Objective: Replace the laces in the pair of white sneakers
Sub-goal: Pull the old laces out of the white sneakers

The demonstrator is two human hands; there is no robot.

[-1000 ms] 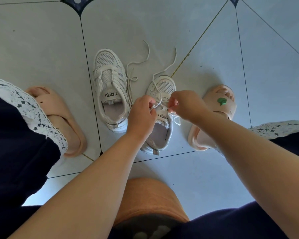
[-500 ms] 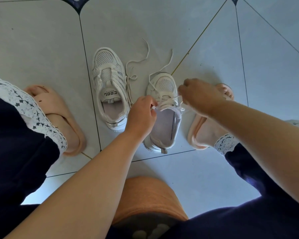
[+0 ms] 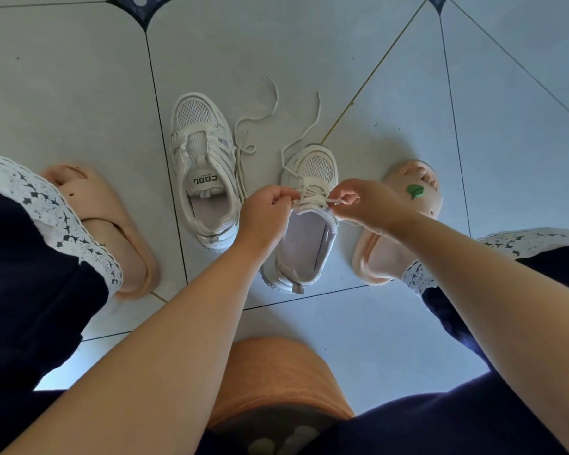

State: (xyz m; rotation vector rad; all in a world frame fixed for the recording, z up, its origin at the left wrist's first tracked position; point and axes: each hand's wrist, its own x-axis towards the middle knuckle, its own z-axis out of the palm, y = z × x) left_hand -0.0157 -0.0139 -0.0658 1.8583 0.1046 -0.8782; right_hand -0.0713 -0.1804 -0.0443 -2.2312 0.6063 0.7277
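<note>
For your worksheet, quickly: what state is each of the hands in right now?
Left hand: closed, pinching the lace of the sneaker.
Right hand: closed, pinching the same lace.

Two sneakers stand side by side on the tiled floor [image 3: 79, 93], toes pointing away from the person. The left sneaker [image 3: 204, 172] sits slightly farther away than the right sneaker [image 3: 304, 244], with a gap between them. The left hand [image 3: 265, 211] and the right hand [image 3: 365, 205] meet above the right sneaker's opening, one at each edge, both pinching its lace [image 3: 312, 197], whose end trails onward across the floor. A loose lace [image 3: 242, 149] lies between the sneakers and beyond them. The left slipper [image 3: 112, 231] stands well left of the pair. The right slipper [image 3: 418, 205] stands just beside the right sneaker, partly under the right hand.
</note>
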